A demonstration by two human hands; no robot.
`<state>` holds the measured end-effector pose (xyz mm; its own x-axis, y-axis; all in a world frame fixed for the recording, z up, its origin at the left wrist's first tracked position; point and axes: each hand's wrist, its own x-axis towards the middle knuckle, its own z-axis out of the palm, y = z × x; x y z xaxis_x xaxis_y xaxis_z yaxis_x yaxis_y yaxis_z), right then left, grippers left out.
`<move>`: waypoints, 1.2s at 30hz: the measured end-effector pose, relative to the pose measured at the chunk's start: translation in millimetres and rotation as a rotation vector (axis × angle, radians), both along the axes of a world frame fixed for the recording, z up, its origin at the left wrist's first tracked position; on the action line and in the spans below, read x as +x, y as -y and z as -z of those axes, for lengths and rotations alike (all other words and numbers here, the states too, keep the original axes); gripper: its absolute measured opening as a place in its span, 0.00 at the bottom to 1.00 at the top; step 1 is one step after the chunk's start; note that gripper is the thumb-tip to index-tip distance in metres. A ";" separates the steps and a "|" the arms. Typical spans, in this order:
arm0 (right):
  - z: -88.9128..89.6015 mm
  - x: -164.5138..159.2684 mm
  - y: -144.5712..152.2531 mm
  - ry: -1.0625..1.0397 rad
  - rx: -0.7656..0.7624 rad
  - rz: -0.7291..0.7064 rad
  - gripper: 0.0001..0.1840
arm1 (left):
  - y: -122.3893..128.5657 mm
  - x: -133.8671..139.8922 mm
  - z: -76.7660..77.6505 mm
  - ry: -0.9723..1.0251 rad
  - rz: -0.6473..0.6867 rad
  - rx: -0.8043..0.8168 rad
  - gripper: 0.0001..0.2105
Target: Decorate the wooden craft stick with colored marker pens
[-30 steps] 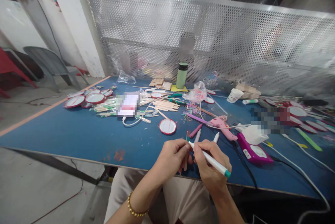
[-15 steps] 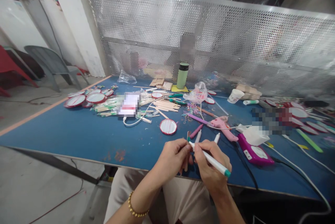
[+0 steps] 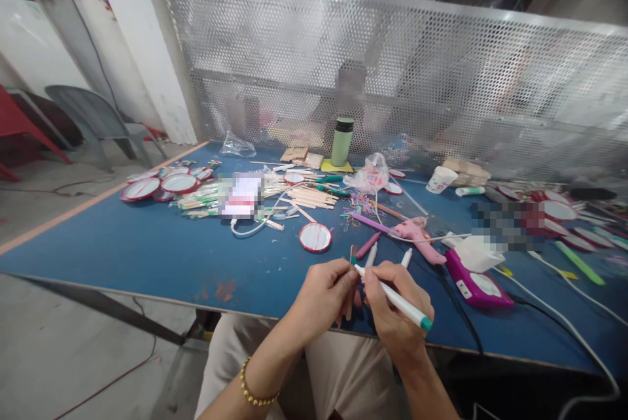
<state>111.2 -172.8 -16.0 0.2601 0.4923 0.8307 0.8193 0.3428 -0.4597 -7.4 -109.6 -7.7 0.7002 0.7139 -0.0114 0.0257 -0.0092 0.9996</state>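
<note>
A left hand pinches a slim wooden stick near the front edge of a blue table, while the right hand grips a white marker, its tip apparently against the stick, the contact too small to confirm.

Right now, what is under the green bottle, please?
A yellow sheet shows at the base of the bottle. Whatever lies directly beneath the bottle is covered and cannot be seen.
</note>
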 end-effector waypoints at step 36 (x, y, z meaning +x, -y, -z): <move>-0.3 -0.3 -0.2 -0.024 0.017 -0.023 0.09 | -1.4 1.0 2.9 0.003 -0.001 0.002 0.19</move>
<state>110.9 -172.6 -15.7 0.2687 0.4845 0.8325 0.7999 0.3694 -0.4731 -6.4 -108.2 -10.6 0.6993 0.7148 -0.0081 0.0228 -0.0109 0.9997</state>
